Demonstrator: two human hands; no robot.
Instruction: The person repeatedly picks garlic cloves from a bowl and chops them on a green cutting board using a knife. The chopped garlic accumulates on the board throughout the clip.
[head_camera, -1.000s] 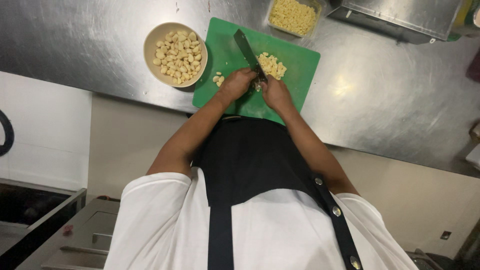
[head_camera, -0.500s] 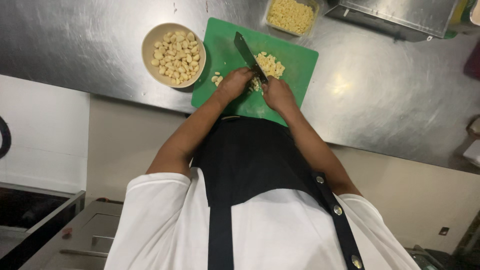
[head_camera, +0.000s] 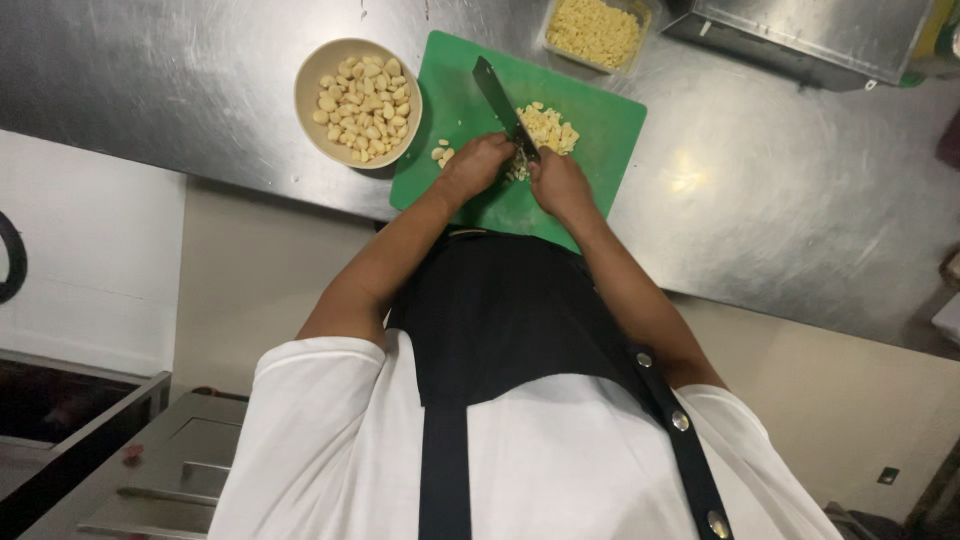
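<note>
A green cutting board (head_camera: 600, 120) lies on the steel counter. My right hand (head_camera: 560, 185) is shut on the handle of a dark-bladed knife (head_camera: 500, 95), whose blade points away over the board. My left hand (head_camera: 475, 165) rests fingers-down beside the blade, pressing on pale garlic pieces (head_camera: 517, 168) between the two hands. A small heap of chopped garlic (head_camera: 548, 128) lies just beyond the knife. A few loose cloves (head_camera: 440, 152) sit left of my left hand.
A beige bowl (head_camera: 305, 95) full of peeled garlic cloves stands left of the board. A clear tub of chopped garlic (head_camera: 595, 30) sits behind the board. A steel tray (head_camera: 800, 35) is at the back right. The steel counter (head_camera: 780, 200) stretches to the right.
Both hands stay over the same spot on the board. The knife blade has shifted only slightly.
</note>
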